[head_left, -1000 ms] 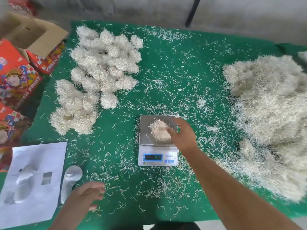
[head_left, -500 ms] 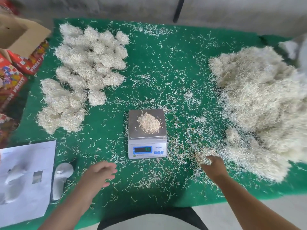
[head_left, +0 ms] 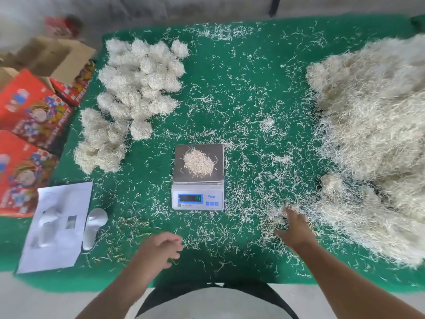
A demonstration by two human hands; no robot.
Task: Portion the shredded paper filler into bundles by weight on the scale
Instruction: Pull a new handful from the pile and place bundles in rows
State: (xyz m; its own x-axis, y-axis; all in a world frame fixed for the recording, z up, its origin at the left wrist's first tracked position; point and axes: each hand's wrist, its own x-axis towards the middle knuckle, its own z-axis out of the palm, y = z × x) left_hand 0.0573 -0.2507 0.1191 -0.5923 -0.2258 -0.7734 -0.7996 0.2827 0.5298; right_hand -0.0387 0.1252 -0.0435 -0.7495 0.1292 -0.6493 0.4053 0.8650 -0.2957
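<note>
A small white digital scale [head_left: 197, 196] stands mid-table on the green cloth [head_left: 230, 88]. A small clump of shredded paper [head_left: 199, 163] lies on its steel platform. Several finished bundles [head_left: 138, 88] are heaped at the back left. The big loose pile of filler [head_left: 372, 139] fills the right side. My right hand [head_left: 295, 229] is low, to the right of the scale, its fingertips curled into loose shreds at the pile's near edge. My left hand [head_left: 161, 249] hovers near the front edge, fingers relaxed, holding nothing.
Red printed cartons and an open cardboard box [head_left: 53, 58] stand off the table's left edge. A white paper sheet [head_left: 57, 226] and a white handheld object [head_left: 95, 226] lie front left. Stray strands cover the cloth. The table's front edge runs just below my hands.
My right hand left the scale platform, leaving the clump there, and moved down to the loose shreds at front right. My left hand barely moved.
</note>
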